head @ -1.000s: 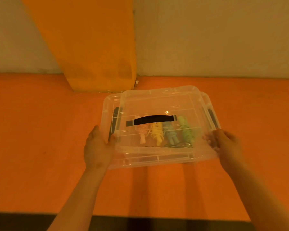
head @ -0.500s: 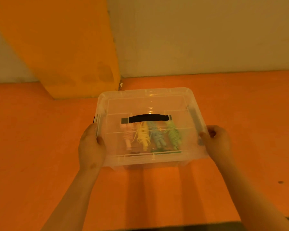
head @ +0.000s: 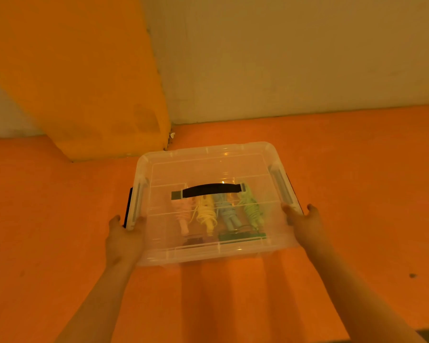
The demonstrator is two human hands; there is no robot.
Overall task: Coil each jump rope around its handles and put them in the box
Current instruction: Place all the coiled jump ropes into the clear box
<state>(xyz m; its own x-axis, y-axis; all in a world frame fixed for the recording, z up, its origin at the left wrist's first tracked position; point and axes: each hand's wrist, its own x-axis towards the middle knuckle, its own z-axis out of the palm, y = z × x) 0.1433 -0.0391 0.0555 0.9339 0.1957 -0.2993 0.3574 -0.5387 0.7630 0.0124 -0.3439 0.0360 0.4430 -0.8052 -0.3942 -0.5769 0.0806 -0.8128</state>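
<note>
A view from above shows a clear plastic box (head: 208,159) with its see-through lid (head: 248,154) on top and a black carry handle (head: 209,190) across the lid's middle. Inside the box, under the handle and toward its near wall, four coiled jump ropes lie side by side: the pink rope (head: 182,211) furthest left, then the yellow rope (head: 206,211), the blue rope (head: 227,214) and the green rope (head: 252,211) furthest right, each wound round its own handles. A dark green shape (head: 242,235) sits at the box's near wall below the blue and green ropes (it is too blurred to name). The left hand (head: 124,241) grips the box's left side, thumb and fingers curled round the near end of the left latch (head: 134,204). The right hand (head: 305,221) grips the box's right side in the same way, fingers curled round the near end of the right latch (head: 281,186). Both bare forearms reach in from the near side of the box. An orange surface (head: 47,219) spreads all around the box; whether the box rests on it or is lifted is unclear. Behind the box to the left stands an orange pillar (head: 84,82), and behind it to the right a pale wall (head: 282,58).
</note>
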